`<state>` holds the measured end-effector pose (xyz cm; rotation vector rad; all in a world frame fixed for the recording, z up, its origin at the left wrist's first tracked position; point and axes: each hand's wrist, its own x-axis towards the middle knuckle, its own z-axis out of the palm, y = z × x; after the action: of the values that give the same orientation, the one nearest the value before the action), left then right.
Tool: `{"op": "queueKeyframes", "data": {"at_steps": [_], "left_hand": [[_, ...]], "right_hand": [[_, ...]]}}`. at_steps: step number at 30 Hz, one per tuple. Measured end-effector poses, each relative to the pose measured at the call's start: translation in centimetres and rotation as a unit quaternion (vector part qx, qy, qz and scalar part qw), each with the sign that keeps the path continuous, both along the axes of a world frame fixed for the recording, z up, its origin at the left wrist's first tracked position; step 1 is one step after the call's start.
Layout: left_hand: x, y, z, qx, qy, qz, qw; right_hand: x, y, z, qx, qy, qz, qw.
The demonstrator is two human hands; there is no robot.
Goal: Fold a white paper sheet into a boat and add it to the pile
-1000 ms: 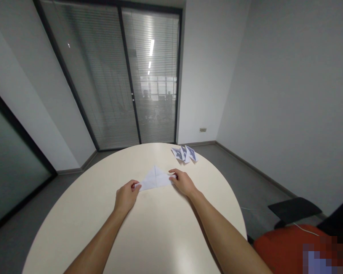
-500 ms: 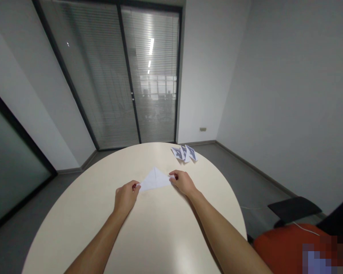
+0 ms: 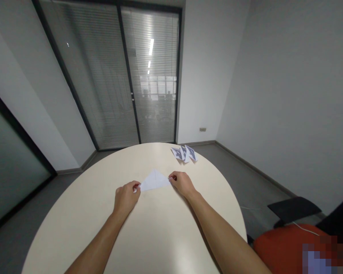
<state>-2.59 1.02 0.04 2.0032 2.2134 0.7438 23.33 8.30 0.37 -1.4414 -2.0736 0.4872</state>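
Note:
A white sheet of paper [image 3: 154, 181], folded into a triangle with a crease down its middle, is at the centre of the round table [image 3: 148, 228]. Its peak points away from me. My left hand [image 3: 127, 195] pinches the left corner between thumb and fingers. The right corner is pinched by my right hand [image 3: 183, 182]. My fingertips partly cover both corners. Beyond my right hand, several folded paper pieces [image 3: 184, 153] with dark printed patterns lie overlapping near the far edge.
An orange chair seat [image 3: 286, 243] with a black armrest [image 3: 294, 209] stands at the right, beside the table. Past the table's far edge are a glass partition with blinds [image 3: 157, 114] and a white wall [image 3: 208, 76] with a small socket [image 3: 202, 129].
The triangle's peak has dropped slightly toward me. Both hands keep their pinch on the corners and have barely shifted.

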Motion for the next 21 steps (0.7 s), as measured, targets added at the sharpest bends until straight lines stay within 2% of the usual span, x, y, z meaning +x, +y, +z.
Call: {"op": "queueKeyframes", "data": {"at_steps": [15, 21], "left_hand": [[-0.15, 0.01, 0.05, -0.005, 0.018, -0.04, 0.999], [-0.22, -0.02, 0.07, -0.008, 0.013, -0.043, 0.999]], "right_hand": [[0.07, -0.68, 0.77, 0.005, -0.084, 0.03, 0.996], [0.04, -0.63, 0.81, 0.019, -0.075, 0.043, 0.996]]}}
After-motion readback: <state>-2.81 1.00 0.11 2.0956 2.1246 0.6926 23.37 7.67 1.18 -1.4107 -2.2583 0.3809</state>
